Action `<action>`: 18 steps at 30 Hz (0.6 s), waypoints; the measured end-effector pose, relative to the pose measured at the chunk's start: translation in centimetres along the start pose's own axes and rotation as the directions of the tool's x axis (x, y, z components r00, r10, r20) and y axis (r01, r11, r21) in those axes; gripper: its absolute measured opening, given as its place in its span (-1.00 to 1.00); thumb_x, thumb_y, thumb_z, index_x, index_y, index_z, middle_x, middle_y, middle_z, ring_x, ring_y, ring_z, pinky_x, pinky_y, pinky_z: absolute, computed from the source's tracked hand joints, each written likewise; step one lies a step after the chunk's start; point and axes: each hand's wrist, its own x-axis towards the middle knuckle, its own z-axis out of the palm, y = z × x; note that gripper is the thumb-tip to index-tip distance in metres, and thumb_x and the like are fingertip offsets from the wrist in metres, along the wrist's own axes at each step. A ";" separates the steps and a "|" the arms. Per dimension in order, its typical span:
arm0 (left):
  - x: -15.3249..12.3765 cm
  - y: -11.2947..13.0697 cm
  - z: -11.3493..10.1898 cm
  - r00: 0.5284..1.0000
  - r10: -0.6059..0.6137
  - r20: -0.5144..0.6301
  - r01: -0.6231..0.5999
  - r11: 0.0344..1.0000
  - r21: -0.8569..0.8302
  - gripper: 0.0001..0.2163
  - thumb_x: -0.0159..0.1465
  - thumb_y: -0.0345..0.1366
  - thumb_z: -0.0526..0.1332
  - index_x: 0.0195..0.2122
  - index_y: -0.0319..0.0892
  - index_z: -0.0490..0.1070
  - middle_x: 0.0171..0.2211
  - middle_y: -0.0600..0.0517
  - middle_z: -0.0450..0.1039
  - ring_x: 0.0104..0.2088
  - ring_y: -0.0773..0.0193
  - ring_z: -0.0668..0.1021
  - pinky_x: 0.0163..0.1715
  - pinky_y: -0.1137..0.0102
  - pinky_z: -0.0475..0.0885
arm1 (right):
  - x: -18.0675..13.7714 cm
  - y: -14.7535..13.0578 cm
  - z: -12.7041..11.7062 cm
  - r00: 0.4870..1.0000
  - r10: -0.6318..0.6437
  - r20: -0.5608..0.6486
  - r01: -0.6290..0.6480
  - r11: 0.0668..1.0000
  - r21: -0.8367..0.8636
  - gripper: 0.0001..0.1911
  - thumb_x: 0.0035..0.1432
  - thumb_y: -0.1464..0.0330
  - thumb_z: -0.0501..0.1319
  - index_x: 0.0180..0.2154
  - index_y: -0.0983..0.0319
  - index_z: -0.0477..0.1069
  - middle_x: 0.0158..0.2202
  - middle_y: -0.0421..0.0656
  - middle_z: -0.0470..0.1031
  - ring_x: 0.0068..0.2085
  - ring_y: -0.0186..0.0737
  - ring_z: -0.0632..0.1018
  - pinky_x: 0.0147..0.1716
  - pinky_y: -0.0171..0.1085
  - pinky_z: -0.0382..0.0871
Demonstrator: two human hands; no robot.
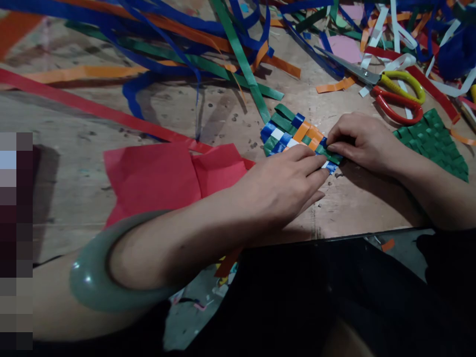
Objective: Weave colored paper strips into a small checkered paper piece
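Observation:
A small woven mat (284,130) of green, blue, orange and white strips lies on the wooden table near its front edge. My left hand (286,181) rests over the mat's near side, fingers stretched out and pressing it down. At the mat's right corner, my right hand (357,141) pinches the edge between thumb and forefinger. A long green strip (243,62) runs from behind down to the mat's far left corner. Part of the weave is hidden beneath my left fingers.
Scissors (372,78) with red and yellow handles lie behind my right hand. A green woven piece (435,141) is by my right wrist. Red paper sheets (156,173) lie left, near a red strip (92,110). Loose blue strips (163,17) and other colours cover the back.

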 end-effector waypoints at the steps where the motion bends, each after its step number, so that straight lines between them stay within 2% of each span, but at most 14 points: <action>1: 0.0 0.0 0.0 1.000 0.003 0.001 -0.003 1.000 0.002 -0.68 0.50 -0.29 0.07 -0.01 -0.36 0.56 0.00 -0.25 0.62 0.04 -0.04 0.60 0.09 0.10 0.52 | 0.0 0.0 0.0 1.000 -0.007 0.004 0.007 1.000 0.002 -0.82 0.30 0.34 0.19 -0.22 0.20 0.57 -0.22 -0.10 0.57 -0.15 -0.11 0.53 -0.10 -0.15 0.35; 8: 0.0 0.0 -0.1 1.000 0.003 0.002 -0.003 1.000 -0.001 -0.69 0.50 -0.27 0.05 -0.04 -0.32 0.56 0.00 -0.22 0.61 0.03 0.01 0.60 0.11 0.14 0.51 | -0.2 0.0 0.1 1.000 -0.010 0.001 0.010 1.000 0.017 -0.81 0.30 0.35 0.17 -0.20 0.19 0.57 -0.18 -0.11 0.58 -0.13 -0.11 0.53 -0.10 -0.15 0.34; 14: -0.3 0.0 -0.4 0.999 -0.037 -0.009 0.036 0.999 -0.034 -0.65 0.53 -0.28 -0.01 -0.14 -0.30 0.56 -0.06 -0.22 0.61 -0.02 0.04 0.61 0.03 0.18 0.54 | -0.2 -0.3 0.0 1.000 0.003 0.024 -0.003 1.000 -0.016 -0.79 0.31 0.35 0.16 -0.18 0.21 0.57 -0.17 -0.09 0.58 -0.12 -0.08 0.52 -0.09 -0.13 0.33; 18: -0.3 -0.1 -0.1 1.000 -0.024 -0.007 0.024 1.000 0.000 -0.63 0.53 -0.26 -0.04 0.00 -0.33 0.54 0.08 -0.26 0.57 0.05 0.00 0.61 0.07 0.14 0.52 | -0.1 -0.2 0.1 1.000 -0.006 0.024 0.007 1.000 -0.021 -0.78 0.31 0.34 0.15 -0.16 0.21 0.57 -0.15 -0.08 0.58 -0.11 -0.07 0.52 -0.09 -0.12 0.33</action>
